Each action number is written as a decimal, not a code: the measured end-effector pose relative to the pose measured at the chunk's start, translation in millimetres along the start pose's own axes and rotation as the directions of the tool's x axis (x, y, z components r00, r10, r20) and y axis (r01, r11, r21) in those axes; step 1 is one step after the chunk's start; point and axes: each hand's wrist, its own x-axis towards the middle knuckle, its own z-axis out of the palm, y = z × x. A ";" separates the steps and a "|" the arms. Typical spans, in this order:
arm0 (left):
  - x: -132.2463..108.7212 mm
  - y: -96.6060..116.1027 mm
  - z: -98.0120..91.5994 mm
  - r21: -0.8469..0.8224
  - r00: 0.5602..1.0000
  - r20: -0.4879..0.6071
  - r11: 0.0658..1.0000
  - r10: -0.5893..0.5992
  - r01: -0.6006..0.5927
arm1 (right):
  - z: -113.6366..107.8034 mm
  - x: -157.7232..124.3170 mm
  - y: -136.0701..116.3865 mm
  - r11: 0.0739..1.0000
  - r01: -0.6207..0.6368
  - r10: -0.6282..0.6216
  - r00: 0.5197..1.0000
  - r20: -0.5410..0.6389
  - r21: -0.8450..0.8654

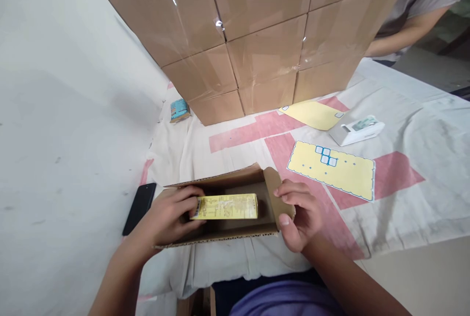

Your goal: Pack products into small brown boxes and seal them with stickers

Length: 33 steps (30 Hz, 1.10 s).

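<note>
An open cardboard box lies lengthwise before me on the cloth-covered table. Inside it is a small yellow carton with print on its upper face. My left hand reaches into the left end of the box, its fingers closed round the carton's left end. At the other end, my right hand pinches the box's raised end flap between thumb and fingers. The tips of some left fingers are hidden behind the carton.
Stacked, taped cartons stand at the back. Yellow printed cards and a white holder lie to the right. A black phone and a blue packet are along the left wall. Another person's arm shows behind the stack.
</note>
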 end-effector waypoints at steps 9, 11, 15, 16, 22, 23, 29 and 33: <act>-1.5 3.0 0.1 0.043 0.998 0.037 0.998 -0.041 0.039 | -0.5 -0.9 -1.4 1.000 -0.018 0.018 1.000 0.004 0.017; -1.2 3.7 0.2 0.035 0.998 0.036 0.998 -0.044 0.042 | -0.6 -1.1 -1.6 1.000 -0.018 0.018 1.000 0.003 0.008; 0.0 6.7 -0.3 0.009 0.998 0.031 0.998 -0.063 0.063 | -0.4 -3.8 0.7 1.000 -0.019 0.019 1.000 0.014 -0.011; 0.2 7.8 -0.5 0.002 0.997 0.035 0.998 -0.069 0.069 | -0.3 -4.8 1.5 1.000 -0.021 0.021 1.000 0.018 -0.004; 0.0 13.9 -1.2 -0.011 0.996 0.017 0.996 -0.091 0.091 | -1.1 -9.5 3.5 0.994 -0.032 0.024 0.997 0.072 0.108; -0.2 14.4 -1.2 -0.012 0.995 0.016 0.995 -0.095 0.096 | -1.3 -9.8 3.5 0.992 -0.039 0.030 0.997 0.074 0.116; -4.3 17.0 -2.6 -0.041 0.995 0.017 0.994 -0.100 0.101 | -1.8 -6.9 2.9 0.991 -0.031 0.016 0.994 0.110 0.130; -6.0 21.3 -4.9 -0.103 0.995 -0.003 0.990 -0.102 0.101 | -2.0 0.7 2.4 0.993 -0.020 -0.004 0.980 0.201 0.116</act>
